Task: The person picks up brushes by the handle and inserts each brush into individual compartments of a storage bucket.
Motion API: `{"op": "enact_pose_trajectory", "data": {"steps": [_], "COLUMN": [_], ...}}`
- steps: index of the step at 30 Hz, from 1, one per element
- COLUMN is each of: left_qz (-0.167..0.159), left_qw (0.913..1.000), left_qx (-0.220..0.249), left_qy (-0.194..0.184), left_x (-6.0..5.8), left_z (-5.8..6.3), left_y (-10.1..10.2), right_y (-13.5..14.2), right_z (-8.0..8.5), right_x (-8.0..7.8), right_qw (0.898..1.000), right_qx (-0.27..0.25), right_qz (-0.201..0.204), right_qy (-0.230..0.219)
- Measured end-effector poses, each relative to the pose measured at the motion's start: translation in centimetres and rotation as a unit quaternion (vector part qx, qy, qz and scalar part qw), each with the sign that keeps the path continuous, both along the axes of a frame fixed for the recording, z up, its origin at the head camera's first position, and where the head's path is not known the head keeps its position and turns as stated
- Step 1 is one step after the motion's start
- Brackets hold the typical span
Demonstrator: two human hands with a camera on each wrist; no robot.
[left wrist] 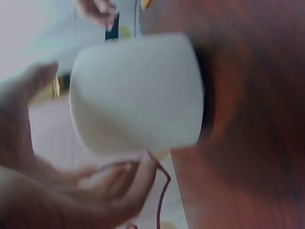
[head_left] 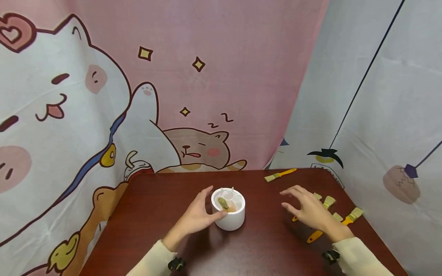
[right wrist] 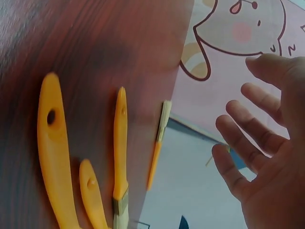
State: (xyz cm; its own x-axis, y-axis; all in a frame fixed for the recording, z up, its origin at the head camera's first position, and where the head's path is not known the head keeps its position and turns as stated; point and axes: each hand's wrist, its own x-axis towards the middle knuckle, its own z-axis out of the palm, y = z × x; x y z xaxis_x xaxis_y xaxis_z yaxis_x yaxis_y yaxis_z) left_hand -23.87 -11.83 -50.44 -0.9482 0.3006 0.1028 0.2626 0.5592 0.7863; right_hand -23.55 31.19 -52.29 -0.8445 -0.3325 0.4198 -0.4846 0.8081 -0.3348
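Note:
A white round holder with inner dividers stands on the table in the head view. Inside it shows a brush with greenish bristles. My left hand curves around the holder's left side, thumb by the near rim; in the left wrist view gaps show between that hand and the white wall, and contact is unclear. Fingers spread, my right hand hovers over several yellow-handled paintbrushes and holds nothing. The right wrist view shows their handles apart from the palm.
Another paintbrush lies at the back edge of the dark red-brown table. A cloth with cartoon cats hangs behind, and a pale cloth hangs along the right side.

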Motion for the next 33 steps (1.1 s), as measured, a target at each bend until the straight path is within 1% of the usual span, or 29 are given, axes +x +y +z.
{"op": "enact_pose_trajectory", "data": {"steps": [2,4,7,9,11,15,19,23,25,29,33], "left_qz": [0.045,0.087,0.133,0.154,0.167,0.180,0.176,0.151,0.131,0.078,0.025], "left_qw": [0.9989,0.9960,0.9905,0.9871,0.9844,0.9813,0.9826,0.9877,0.9908,0.9966,0.9996], "left_qx": [-0.004,-0.011,-0.022,-0.030,-0.035,-0.045,-0.037,-0.020,-0.013,0.000,0.010], "left_qy": [0.014,0.018,0.026,0.034,0.043,0.053,0.046,0.035,0.033,0.027,0.005], "left_x": [0.9,1.8,2.6,2.9,2.9,2.8,2.7,2.4,2.2,1.5,0.5], "left_z": [0.0,-0.1,-0.2,-0.3,-0.4,-0.5,-0.8,-0.9,-0.8,-0.7,-0.4], "left_y": [1.0,2.1,3.5,4.2,4.7,5.0,4.6,3.7,3.2,2.2,1.1], "right_y": [0.4,0.9,1.5,1.8,2.2,2.8,3.4,4.2,4.6,5.4,6.1], "right_z": [0.1,0.2,0.4,0.5,0.7,0.7,0.4,0.0,-0.2,-0.5,-0.8], "right_x": [0.0,-0.1,-0.2,-0.2,-0.3,-0.4,-0.6,-1.0,-1.1,-1.2,-1.1], "right_qw": [1.000,1.000,0.999,0.998,0.998,0.995,0.992,0.988,0.986,0.981,0.977], "right_qx": [0.002,0.006,0.008,0.007,0.002,0.001,0.001,0.001,0.000,-0.002,-0.004], "right_qz": [-0.012,-0.025,-0.045,-0.058,-0.070,-0.096,-0.120,-0.137,-0.146,-0.161,-0.170], "right_qy": [0.003,0.006,0.006,0.002,-0.003,-0.017,-0.042,-0.072,-0.083,-0.105,-0.132]}}
